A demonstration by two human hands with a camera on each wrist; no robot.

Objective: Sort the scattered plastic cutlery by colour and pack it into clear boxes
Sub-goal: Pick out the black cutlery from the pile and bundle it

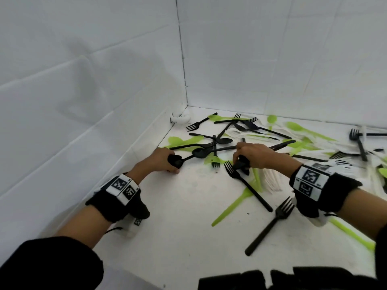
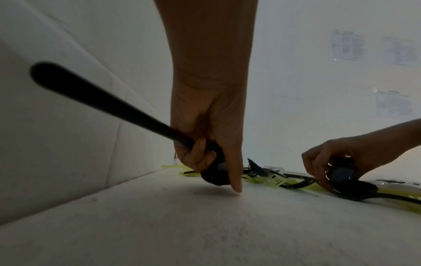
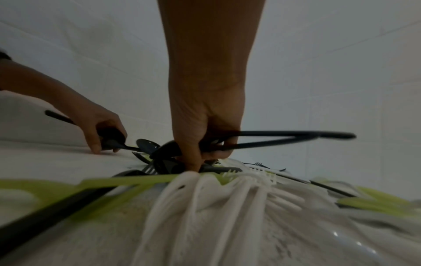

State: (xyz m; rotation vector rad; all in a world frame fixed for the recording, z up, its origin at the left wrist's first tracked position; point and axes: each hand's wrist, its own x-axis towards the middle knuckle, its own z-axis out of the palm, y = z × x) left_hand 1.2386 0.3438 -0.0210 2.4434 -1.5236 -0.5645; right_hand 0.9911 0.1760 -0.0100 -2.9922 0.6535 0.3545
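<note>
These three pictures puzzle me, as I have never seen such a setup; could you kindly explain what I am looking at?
No machine here: a person wears three cameras. The wide picture comes from the head; the two dim ones look along each wrist. On the white surface lies scattered plastic cutlery in black, green and white. The left hand grips black spoons by their bowls, one finger touching the surface. The right hand holds a bundle of black cutlery, handles pointing away. No clear boxes are in view.
</note>
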